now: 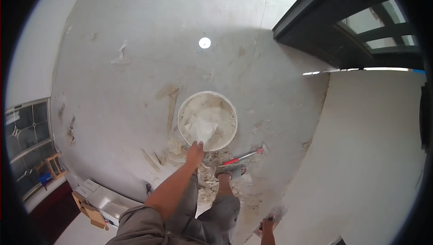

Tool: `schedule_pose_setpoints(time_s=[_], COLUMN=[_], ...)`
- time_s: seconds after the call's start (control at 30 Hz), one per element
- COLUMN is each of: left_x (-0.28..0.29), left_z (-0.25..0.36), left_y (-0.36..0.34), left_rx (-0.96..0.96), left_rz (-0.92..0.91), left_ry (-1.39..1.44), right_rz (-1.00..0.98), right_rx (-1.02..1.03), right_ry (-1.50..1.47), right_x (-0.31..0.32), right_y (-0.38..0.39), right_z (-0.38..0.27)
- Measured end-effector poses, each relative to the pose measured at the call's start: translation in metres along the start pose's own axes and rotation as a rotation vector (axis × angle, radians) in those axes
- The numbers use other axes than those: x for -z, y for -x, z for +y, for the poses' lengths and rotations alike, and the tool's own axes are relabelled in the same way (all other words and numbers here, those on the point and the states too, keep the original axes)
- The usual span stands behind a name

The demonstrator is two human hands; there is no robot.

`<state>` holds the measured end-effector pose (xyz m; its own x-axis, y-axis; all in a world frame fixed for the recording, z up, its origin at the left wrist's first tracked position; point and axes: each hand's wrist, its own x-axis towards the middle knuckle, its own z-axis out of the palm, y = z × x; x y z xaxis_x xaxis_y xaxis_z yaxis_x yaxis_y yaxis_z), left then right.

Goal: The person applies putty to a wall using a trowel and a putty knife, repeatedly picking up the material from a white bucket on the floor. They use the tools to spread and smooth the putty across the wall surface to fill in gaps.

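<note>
My left hand (195, 150) is closed on the lower end of a white, fan-shaped thing (204, 127) over a round bucket (235, 115). Whether it is a plastic sheet or a paste-coated scraper I cannot tell. Thick off-white paste (221, 106) coats the bucket's inside. Down at the lower right, my right hand (268, 223) grips what looks like a flat trowel (278, 213) with a dark handle, its grey blade close to the pale wall.
A red-handled hammer (243, 156) lies beside my sandalled foot (231, 170) among broken rubble (209, 184). Thin strips (172, 109) lie left of the bucket. A dark door (324, 33) stands at the upper right; white boxes (106, 200) are at the lower left.
</note>
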<state>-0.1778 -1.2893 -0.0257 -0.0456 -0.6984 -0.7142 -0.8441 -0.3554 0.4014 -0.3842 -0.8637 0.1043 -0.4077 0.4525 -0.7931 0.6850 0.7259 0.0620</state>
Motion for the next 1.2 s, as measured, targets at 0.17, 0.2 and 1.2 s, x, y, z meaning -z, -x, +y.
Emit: schedule_pose_setpoints(time_s=[0.17, 0.2, 1.2], left_x=[0.005, 0.000, 0.056], left_z=[-0.018, -0.011, 0.007], left_y=[-0.113, -0.133, -0.014], left_rx=[-0.225, -0.360, -0.376], left_rz=[-0.181, -0.324, -0.076], left_ry=[-0.617, -0.815, 0.019], right_rz=[-0.125, -0.116, 0.068], right_rx=[-0.133, -0.159, 0.243], right_ry=[0.320, 0.302, 0.540], right_x=[-0.049, -0.056, -0.051], right_y=[0.021, 0.009, 0.080], right_z=[0.080, 0.110, 0.102])
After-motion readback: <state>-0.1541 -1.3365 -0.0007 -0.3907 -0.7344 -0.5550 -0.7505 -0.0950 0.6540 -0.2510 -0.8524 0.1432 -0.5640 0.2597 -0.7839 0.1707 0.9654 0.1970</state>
